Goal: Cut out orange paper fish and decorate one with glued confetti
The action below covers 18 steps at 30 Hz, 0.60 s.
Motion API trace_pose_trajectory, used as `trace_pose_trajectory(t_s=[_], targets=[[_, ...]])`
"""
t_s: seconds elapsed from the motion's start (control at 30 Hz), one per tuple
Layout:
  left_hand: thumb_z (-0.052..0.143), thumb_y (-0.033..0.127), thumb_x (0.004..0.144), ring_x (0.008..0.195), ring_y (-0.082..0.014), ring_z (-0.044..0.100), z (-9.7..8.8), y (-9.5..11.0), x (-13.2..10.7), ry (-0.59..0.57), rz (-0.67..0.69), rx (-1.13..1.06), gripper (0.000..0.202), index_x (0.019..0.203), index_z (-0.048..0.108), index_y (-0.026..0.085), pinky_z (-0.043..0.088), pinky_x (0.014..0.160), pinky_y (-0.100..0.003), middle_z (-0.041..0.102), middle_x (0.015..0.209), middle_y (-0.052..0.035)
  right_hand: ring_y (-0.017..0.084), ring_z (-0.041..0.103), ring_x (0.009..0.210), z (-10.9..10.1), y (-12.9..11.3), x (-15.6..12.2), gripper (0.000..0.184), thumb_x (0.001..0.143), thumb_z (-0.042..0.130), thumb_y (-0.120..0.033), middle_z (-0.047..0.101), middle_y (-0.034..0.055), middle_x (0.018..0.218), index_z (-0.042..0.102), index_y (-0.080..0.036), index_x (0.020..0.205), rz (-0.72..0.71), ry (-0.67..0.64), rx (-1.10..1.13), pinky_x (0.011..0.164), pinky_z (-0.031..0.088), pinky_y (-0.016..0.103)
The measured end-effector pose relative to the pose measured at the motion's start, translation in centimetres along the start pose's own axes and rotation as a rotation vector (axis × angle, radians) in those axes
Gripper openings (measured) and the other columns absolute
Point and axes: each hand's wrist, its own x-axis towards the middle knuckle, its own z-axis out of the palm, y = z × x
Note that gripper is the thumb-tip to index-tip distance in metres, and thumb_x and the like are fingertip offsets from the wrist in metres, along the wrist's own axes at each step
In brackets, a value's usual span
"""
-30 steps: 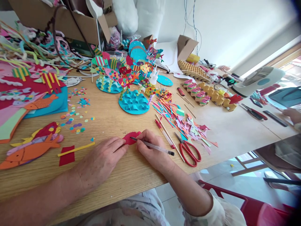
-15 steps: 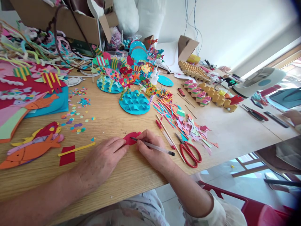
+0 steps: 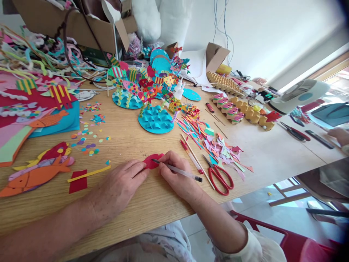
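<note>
A small red paper cutout (image 3: 151, 161) lies flat on the wooden table between my hands. The closed fingers of my left hand (image 3: 125, 178) grip its left edge against the tabletop. My right hand (image 3: 176, 174) is closed around a clear-barrelled pen (image 3: 188, 174), its dark tip touching the cutout. Right of that hand lie red-handled scissors (image 3: 221, 178), a thin wooden stick (image 3: 200, 163) and a red-capped pen (image 3: 192, 156). A red square (image 3: 78, 182) with a yellow strip (image 3: 91, 173) across it rests left of my left hand.
Orange fish cutouts (image 3: 35, 176) and coloured sheets (image 3: 16, 127) occupy the left side. Blue round bases with paper fish (image 3: 156, 120) stand behind my hands. Paper scraps (image 3: 222, 147), egg cartons (image 3: 240, 109) and pliers (image 3: 296, 133) are to the right. Another person's hand (image 3: 339, 136) shows at the right edge.
Almost nothing differs. Both hands, the pen and the red cutout keep the same positions, with only a very slight shift of the view.
</note>
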Motion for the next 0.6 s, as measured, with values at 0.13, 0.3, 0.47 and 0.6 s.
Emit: trace_pose_trajectory(t_s=[0.13,0.3,0.47,0.6], targets=[[0.035,0.0,0.082,0.092,-0.0209,0.059,-0.04,0.09,0.07,-0.009,-0.014,0.006,0.036,0.1,0.063,0.011,0.053,0.083,-0.035,0.065,0.098,-0.0097,0.011,0.044,0.051,0.03,0.05,0.02,0.005,0.075,0.046,-0.019,0.051,-0.0029,0.059,0.05,-0.021,0.073,-0.011,-0.005,0.01,0.047,0.033,0.023],[0.035,0.001,0.082,0.094,-0.0214,0.058,-0.12,0.17,0.02,-0.024,-0.018,-0.01,0.036,0.102,0.062,0.011,0.053,0.083,-0.036,0.064,0.099,-0.01,0.011,0.043,0.05,0.19,0.08,0.05,0.005,0.074,0.046,-0.018,0.051,-0.0027,0.06,0.049,-0.021,0.071,-0.005,0.017,0.041,0.046,0.033,0.023],[0.035,0.001,0.082,0.092,-0.0203,0.059,-0.14,0.07,0.1,-0.041,-0.024,0.01,0.036,0.102,0.063,0.012,0.053,0.082,-0.035,0.065,0.098,-0.0091,0.01,0.041,0.047,0.15,0.09,0.09,0.005,0.074,0.046,-0.018,0.048,-0.0042,0.057,0.048,-0.021,0.07,-0.008,0.006,0.07,0.044,0.031,0.022],[0.036,0.001,0.082,0.093,-0.02,0.059,-0.05,0.01,0.14,-0.043,-0.017,0.016,0.035,0.102,0.063,0.012,0.053,0.083,-0.034,0.065,0.099,-0.0086,0.01,0.042,0.049,0.0,0.09,0.09,0.005,0.074,0.046,-0.018,0.049,-0.0038,0.058,0.049,-0.021,0.071,-0.006,0.002,0.044,0.045,0.031,0.022]])
